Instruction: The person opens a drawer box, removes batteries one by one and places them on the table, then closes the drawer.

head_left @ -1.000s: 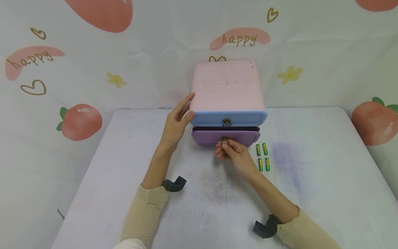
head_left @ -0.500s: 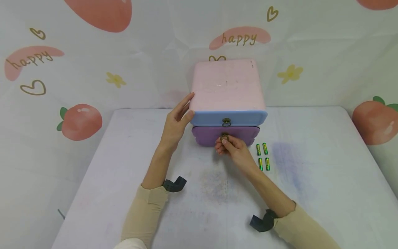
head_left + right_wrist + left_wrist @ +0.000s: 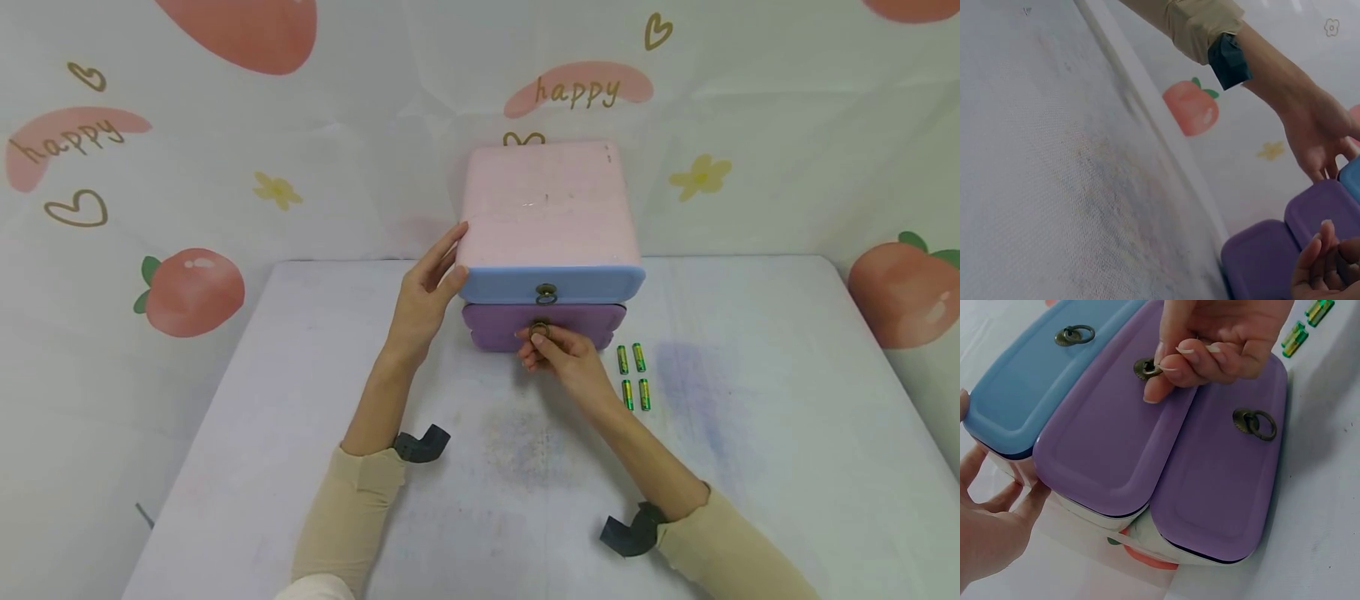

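A small chest with a pink top (image 3: 547, 200) stands at the back of the table. Its front has a blue drawer (image 3: 498, 287) on top and two purple drawers below, the upper purple drawer (image 3: 1100, 434) and the lower purple drawer (image 3: 1210, 487). All look closed. My right hand (image 3: 576, 371) pinches the brass ring pull (image 3: 1146, 369) of the upper purple drawer between thumb and finger. My left hand (image 3: 418, 312) rests against the chest's left side, thumb near the front corner and fingers fairly straight along the side.
Several green and yellow batteries (image 3: 628, 394) lie in two rows on the white table (image 3: 300, 375), right of the chest. Behind stands a white backdrop (image 3: 360, 183) with printed fruit. The blue drawer's ring pull (image 3: 1074, 335) and the lower one's (image 3: 1255, 424) hang untouched.
The upper purple drawer, pulled out a little a second ago, has gone back into the chest with my right hand on its ring. My left hand has stayed in place.
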Tool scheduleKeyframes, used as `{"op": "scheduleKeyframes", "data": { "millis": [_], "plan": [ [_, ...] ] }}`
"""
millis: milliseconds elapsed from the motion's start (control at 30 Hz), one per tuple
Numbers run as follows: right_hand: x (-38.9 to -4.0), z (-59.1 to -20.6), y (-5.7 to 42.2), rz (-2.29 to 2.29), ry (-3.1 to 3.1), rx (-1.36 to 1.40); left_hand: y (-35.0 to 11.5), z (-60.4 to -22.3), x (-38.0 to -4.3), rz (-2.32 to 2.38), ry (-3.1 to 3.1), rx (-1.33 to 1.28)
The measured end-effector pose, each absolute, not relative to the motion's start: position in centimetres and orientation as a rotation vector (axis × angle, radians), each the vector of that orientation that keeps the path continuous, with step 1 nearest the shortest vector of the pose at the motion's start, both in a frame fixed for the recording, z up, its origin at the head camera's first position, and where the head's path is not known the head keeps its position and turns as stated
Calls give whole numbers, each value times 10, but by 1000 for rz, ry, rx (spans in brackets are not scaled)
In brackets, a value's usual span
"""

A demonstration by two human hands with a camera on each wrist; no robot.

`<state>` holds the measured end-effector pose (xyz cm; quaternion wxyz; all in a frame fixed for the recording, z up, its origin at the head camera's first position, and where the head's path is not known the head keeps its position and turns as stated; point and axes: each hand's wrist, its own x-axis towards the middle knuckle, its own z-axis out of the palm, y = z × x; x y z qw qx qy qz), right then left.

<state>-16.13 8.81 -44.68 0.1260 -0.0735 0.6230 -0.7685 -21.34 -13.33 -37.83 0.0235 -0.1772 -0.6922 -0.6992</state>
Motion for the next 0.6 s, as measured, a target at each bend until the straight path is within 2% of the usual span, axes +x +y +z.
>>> {"op": "scheduleKeyframes", "data": {
  "millis": [600],
  "plan": [
    [-159, -464, 98, -2201, 1890, -159, -134, -382, -213, -2169, -2119, -572]
  ]
}}
